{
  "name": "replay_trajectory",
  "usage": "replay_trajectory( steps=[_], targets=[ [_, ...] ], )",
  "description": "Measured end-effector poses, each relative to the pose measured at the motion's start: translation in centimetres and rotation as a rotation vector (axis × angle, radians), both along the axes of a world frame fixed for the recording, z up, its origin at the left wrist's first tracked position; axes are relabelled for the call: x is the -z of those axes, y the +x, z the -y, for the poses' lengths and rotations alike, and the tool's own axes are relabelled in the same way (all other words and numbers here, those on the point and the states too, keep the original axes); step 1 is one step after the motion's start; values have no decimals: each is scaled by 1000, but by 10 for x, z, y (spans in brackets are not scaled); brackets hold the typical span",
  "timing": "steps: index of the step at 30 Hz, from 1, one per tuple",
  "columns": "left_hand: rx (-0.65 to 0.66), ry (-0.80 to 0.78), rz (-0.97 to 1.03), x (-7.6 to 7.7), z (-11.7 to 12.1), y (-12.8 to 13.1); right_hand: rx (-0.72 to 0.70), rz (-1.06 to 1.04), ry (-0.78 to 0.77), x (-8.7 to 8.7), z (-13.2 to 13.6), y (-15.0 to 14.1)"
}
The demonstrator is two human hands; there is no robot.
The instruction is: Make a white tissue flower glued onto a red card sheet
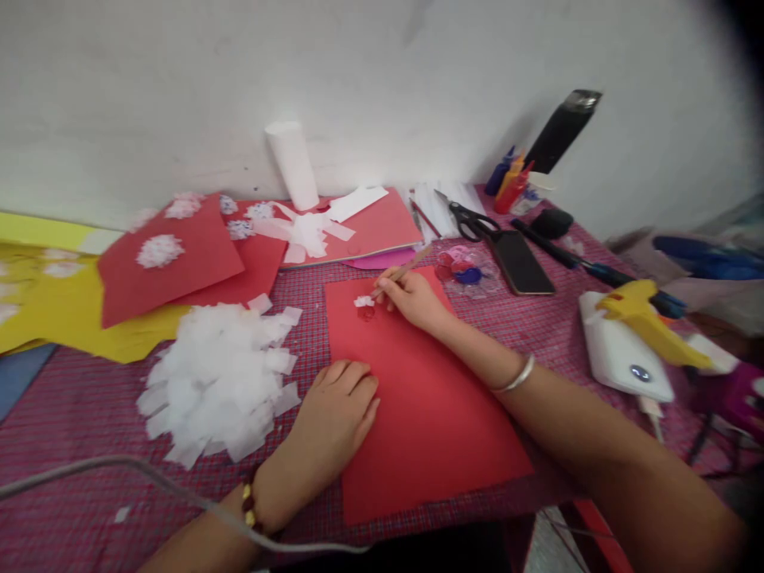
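A large sheet of red paper [430, 414] lies flat before me on the checked tablecloth. My right hand [411, 296] pinches a thin brown stick [415, 261], perhaps a pencil or brush, with its lower end near a small white paper tuft [364, 302] on the sheet. Just below the tuft shows a dark red, wet-looking patch [366, 313]. My left hand [337, 402] rests palm down on the sheet's left edge, fingers loosely extended and holding nothing. Beside it on the left is a heap of white tissue-paper pieces [220, 382].
Red sheets with paper puffs [173, 278] lie left on yellow paper [119, 334]. Behind stands a white roll [292, 163]. To the right are scissors [469, 219], a phone [524, 263], paint bottles [513, 187] and a yellow glue gun [653, 322]. A cable [179, 493] crosses in front.
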State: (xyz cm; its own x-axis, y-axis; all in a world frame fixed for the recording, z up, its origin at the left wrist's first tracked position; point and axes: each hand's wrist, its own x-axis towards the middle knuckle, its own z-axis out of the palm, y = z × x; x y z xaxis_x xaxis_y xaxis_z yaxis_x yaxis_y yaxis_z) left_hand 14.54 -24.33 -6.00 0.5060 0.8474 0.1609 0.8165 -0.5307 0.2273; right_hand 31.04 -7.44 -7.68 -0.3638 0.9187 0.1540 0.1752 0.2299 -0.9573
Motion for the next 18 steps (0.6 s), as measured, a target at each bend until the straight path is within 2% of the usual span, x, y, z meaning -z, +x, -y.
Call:
replay_trajectory(
  steps=[4,7,12,15,18],
  targets=[
    [27,-46,-89,-10,3,-2,140,-188,-136,-2,-2,5],
    [51,-74,-132,-26,-2,-21,187,-311,-237,-2,-2,10],
    [-221,14,-314,-50,-33,-66,145,-346,-253,-1,-2,12],
    [-307,22,-388,-48,-54,-74,115,-326,-240,0,-3,11],
    [-401,-18,-337,-37,-72,-74,96,-316,-224,1,-3,10]
  ],
)
